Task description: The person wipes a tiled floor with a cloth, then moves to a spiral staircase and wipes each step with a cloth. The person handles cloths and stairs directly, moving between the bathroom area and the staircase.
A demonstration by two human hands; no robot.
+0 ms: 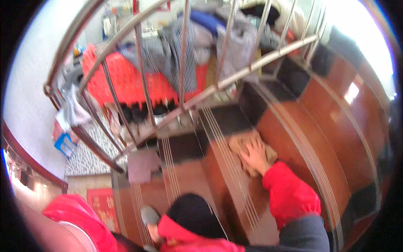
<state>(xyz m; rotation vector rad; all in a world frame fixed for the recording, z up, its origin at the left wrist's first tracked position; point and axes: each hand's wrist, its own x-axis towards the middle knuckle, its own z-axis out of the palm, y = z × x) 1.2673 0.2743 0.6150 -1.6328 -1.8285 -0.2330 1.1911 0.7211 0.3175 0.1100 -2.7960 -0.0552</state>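
My right hand (255, 155) lies spread on a tan cloth (270, 153), pressing it onto a brown tiled stair tread near the striped edge. A red sleeve cover reaches up to that wrist. My left hand is out of view; only a forearm and a red sleeve cover (75, 214) show at the lower left. Below me, the knee and a slippered foot (150, 215) rest over the lower steps.
A metal stair railing (201, 102) runs diagonally across. Behind it are a red cover (126, 78) and piled clothes (189, 44). A pinkish cloth (143, 165) lies on a lower step. A red mat (102, 204) and a blue plastic stool (65, 145) are farther down.
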